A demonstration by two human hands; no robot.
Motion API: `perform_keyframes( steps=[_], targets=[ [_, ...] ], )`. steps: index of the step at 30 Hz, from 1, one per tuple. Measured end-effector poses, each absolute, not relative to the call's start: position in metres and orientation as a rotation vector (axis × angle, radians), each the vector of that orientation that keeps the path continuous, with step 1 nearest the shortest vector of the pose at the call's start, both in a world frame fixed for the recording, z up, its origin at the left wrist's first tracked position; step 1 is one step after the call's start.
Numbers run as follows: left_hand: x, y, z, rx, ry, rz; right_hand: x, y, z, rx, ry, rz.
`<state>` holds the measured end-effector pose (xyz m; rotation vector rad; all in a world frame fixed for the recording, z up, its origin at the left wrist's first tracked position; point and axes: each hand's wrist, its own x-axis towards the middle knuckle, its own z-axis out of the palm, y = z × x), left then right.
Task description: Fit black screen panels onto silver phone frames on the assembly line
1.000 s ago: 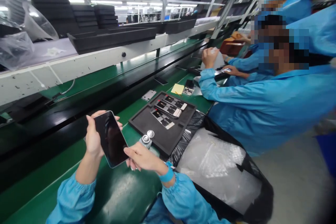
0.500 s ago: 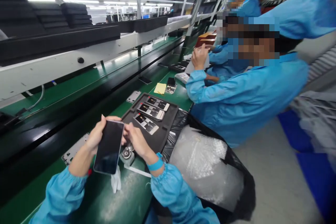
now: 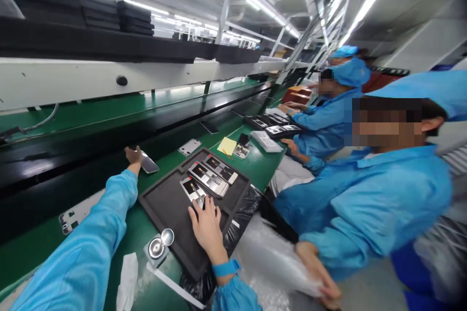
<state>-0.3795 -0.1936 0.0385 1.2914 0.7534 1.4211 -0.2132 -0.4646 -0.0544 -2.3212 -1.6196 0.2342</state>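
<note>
Reaching far forward, the left hand (image 3: 133, 155) meets the end of a phone (image 3: 149, 163) whose long axis slants away along the dark edge of the bench (image 3: 257, 167); whether it grips cannot be told. The right hand (image 3: 206, 228) lies spread, fingertips on another phone (image 3: 189, 189) in a black foam tray (image 3: 162, 218), much nearer that phone than the left hand.

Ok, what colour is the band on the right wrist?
The wristband is bright blue; the head view shows it best.
</note>
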Motion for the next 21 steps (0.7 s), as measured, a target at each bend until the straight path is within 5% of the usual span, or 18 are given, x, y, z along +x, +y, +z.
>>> perform_keyframes(
  steps=[6, 14, 21],
  targets=[
    [-0.3, -0.166, 0.001, 1.717, 1.489, 0.917, -0.204, -0.47, -0.063, -2.268, -1.569, 0.271],
    [-0.18, -0.135, -0.027, 2.245, 1.425, 0.221, -0.198, -0.481, -0.075, -2.13, -1.528, 0.185],
    [-0.218, -0.124, 0.0, 2.448, 1.308, 0.11, -0.192, -0.479, -0.084, -2.099, -1.44, 0.073]
  ],
)
